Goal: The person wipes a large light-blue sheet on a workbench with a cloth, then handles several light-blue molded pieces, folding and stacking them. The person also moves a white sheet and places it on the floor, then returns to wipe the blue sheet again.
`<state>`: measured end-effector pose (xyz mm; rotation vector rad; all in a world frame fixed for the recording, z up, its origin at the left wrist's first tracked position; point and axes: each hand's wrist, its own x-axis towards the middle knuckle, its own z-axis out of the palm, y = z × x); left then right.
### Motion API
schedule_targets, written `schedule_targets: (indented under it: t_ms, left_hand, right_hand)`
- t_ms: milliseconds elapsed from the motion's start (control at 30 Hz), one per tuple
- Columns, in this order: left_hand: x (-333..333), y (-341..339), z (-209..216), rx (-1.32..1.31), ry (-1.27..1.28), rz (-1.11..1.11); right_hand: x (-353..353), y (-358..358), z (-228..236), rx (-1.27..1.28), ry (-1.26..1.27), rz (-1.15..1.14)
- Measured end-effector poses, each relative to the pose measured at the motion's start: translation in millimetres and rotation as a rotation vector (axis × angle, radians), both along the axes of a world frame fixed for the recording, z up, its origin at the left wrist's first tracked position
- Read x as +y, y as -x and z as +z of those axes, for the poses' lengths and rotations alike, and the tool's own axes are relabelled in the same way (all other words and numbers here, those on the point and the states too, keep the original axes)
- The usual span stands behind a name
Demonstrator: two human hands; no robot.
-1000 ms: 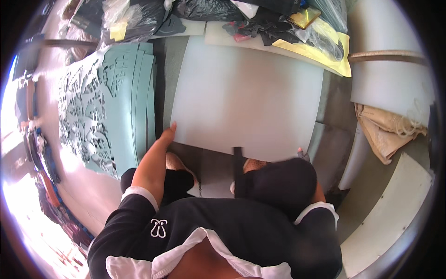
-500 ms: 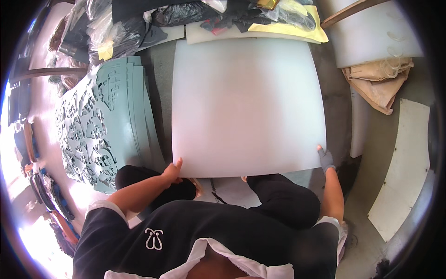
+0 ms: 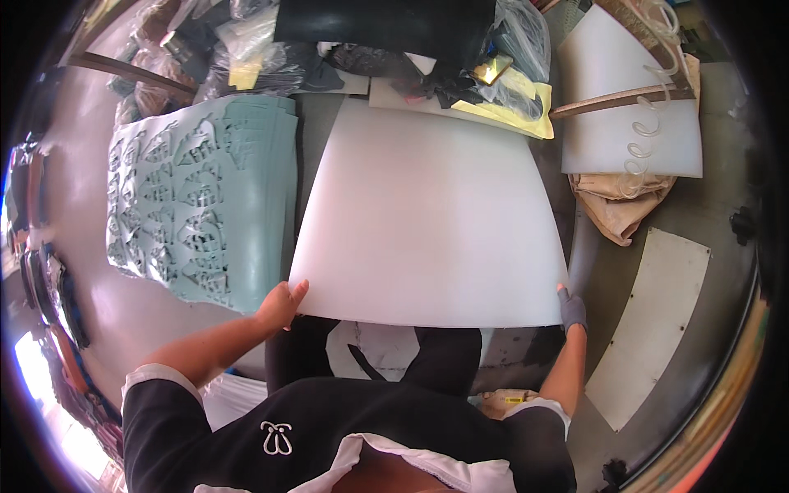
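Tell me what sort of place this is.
Probably a workshop where sheet material is cut: there are green sheets full of cut-out shapes, a large white sheet held flat, and plastic bags heaped beyond it.

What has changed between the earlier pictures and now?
The white sheet has come nearer the person, its near edge now over the legs. The left hand and right hand moved with it, gripping its near corners; the right, mostly hidden at first, now shows. The green cut-out sheets still lie at the left.
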<state>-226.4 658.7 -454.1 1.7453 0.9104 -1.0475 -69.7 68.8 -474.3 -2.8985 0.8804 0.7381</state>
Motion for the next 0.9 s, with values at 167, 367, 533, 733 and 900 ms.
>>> schedule_targets:
  t_ms: [167, 367, 533, 733, 900]
  left_hand:
    - [46.0, -0.1, 80.6, 0.201, -0.066, -0.134]
    - [103.0, -0.7, 166.4, 0.294, -0.074, -0.234]
    - [102.5, -21.6, 219.5, 0.109, -0.133, -0.283]
    - [56.5, -24.2, 171.6, -0.220, -0.217, -0.810]
    - [31.6, 42.0, 162.6, -0.646, -0.369, -1.310]
  right_hand:
    - [25.4, 33.9, 76.6, 0.305, -0.110, -0.141]
    - [45.2, 87.0, 142.2, 0.215, -0.091, 0.042]
    - [46.2, 77.5, 156.7, 0.150, -0.180, -0.099]
    - [58.3, 83.5, 156.2, 0.048, -0.131, -0.144]
    - [66.7, 71.0, 168.4, -0.015, -0.132, -0.159]
